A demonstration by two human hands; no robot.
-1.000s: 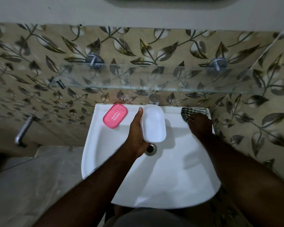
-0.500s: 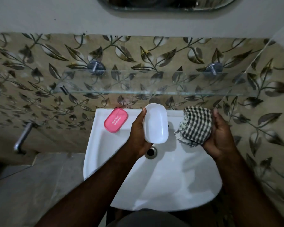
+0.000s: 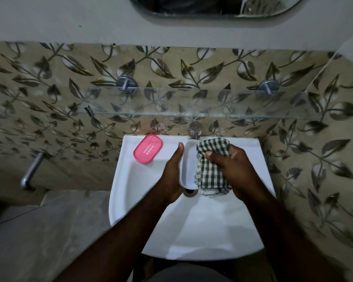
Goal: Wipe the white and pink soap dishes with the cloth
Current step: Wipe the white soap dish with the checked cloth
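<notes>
Directly over the sink, both hands met above the drain. Fingers of the right hand were curled tight around a green-and-white checked cloth, bunching it and pressing it into the white soap dish. That dish stood tilted on its long edge over the sink's bowl, just below the tap, with the cloth covering its right half. The left hand closed on the dish from the left, thumb lying along its rim and the other fingers hidden behind it. The pink soap dish lay flat on the sink's back ledge at the left corner, apart from both hands, its slotted face up. Above the sink, a clear glass shelf ran across leaf-patterned wall tiles, held by two round metal mounts. A mirror's lower edge showed higher on the wall. Left of the sink, a metal pipe stuck out from the tiles.
</notes>
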